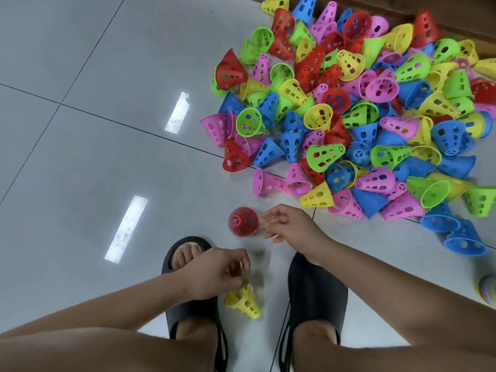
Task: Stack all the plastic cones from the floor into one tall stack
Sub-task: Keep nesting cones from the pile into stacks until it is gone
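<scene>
A big heap of perforated plastic cones (357,111) in red, blue, green, yellow and pink covers the floor at the upper right. A red cone (243,221) stands upright by itself on the tile, with a blue rim showing under it. My right hand (290,224) hovers just right of it, fingers loosely spread and holding nothing. My left hand (220,272) grips a yellow cone (244,300) from above, between my feet; the cone is tilted.
Two black slippers (314,299) with my feet stand on the grey tiled floor (94,157), my knees at the bottom edge. A wooden edge (461,25) runs along the top right. A pastel object (488,289) peeks in at the right edge.
</scene>
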The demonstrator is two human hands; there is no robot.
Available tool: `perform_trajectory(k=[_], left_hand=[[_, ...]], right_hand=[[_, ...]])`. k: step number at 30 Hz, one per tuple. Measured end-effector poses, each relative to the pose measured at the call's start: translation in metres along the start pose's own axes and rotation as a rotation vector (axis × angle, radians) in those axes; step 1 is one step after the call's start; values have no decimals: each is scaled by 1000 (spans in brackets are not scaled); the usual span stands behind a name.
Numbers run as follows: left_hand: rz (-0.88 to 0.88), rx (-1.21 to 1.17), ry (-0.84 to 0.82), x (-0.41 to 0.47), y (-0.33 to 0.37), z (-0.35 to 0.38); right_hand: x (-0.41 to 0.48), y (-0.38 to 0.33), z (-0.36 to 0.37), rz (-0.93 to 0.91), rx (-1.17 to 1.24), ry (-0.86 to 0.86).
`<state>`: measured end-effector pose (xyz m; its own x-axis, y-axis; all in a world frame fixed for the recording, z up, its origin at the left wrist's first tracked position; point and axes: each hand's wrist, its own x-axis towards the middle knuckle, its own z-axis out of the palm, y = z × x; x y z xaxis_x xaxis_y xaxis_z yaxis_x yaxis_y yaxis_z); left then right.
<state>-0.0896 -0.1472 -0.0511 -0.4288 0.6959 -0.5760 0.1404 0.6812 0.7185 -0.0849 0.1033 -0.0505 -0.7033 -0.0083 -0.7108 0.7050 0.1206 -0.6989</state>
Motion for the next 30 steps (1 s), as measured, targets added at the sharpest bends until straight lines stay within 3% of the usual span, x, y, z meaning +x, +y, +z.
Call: perform_trajectory(k=[8, 15, 22, 26, 30], left_hand=[[49, 244, -194, 2, 7, 11], [9, 114, -149, 3, 15, 0], [93, -293, 72, 13, 35, -61], [96, -424, 189, 20, 31, -78], [-8, -466, 320, 24, 27, -81]], right_hand=[[-6, 4, -16, -74, -170, 124], [-2, -2, -23, -581, -856, 267], [20, -20, -34, -724, -1184, 338], [33, -27, -38, -743, -1253, 254], [39, -30, -37, -733, -1349, 195]])
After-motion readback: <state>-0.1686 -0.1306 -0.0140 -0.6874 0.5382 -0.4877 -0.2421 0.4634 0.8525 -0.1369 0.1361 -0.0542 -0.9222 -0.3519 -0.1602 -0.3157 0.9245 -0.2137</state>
